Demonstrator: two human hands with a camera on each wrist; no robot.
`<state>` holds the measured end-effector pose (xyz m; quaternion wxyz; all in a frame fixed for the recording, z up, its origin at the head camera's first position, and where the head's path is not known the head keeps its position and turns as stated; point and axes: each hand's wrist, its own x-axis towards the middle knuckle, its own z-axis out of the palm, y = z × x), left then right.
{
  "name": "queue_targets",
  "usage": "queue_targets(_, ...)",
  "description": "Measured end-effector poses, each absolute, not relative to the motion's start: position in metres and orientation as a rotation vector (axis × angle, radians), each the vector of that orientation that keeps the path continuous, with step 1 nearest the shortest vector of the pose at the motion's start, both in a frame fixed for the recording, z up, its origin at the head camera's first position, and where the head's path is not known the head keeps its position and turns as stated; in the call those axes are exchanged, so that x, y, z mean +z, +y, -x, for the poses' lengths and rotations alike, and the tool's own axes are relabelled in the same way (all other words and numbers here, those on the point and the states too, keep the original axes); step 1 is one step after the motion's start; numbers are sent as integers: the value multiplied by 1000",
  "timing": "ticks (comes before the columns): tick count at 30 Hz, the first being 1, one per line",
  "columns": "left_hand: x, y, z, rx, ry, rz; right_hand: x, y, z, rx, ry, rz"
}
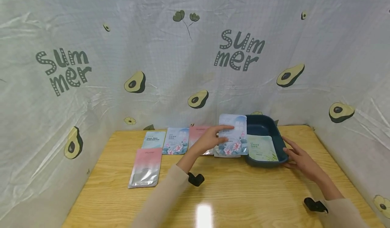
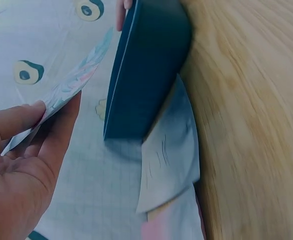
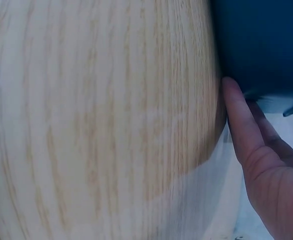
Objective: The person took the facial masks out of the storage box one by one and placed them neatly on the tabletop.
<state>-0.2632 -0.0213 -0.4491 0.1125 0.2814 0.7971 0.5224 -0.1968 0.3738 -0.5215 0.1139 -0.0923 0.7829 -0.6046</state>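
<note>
My left hand (image 1: 208,140) pinches a pale blue sachet with pink flowers (image 1: 239,136), thumb on one face and fingers behind. In the left wrist view, this sachet (image 2: 76,82) is tilted and raised off the table. It partly covers the left side of a dark blue plastic bin (image 1: 263,164) in the head view. Inside the bin lies a green and white sachet (image 1: 262,148). At the bin's right side, my right hand (image 1: 301,160) rests extended, spread fingers against its outer wall. The right wrist view shows one fingertip (image 3: 230,85) low on the bin.
Left of the bin, a mostly hidden sachet (image 1: 226,156) lies behind the held one. Further left are a pink sachet (image 1: 198,133), a blue floral sachet (image 1: 176,141), a light blue sachet (image 1: 153,140) and a larger pink sachet (image 1: 145,168). A printed curtain (image 1: 164,52) surrounds the wooden table (image 1: 237,194).
</note>
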Motion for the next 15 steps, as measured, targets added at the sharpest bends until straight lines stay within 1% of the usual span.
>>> queue_targets(7, -455, -49, 258, 1456, 2429, -914, -524, 375, 196, -1744, 2316, 232)
queue_targets(15, -463, -78, 250, 1486, 2446, -895, -523, 375, 198, -1791, 2253, 253)
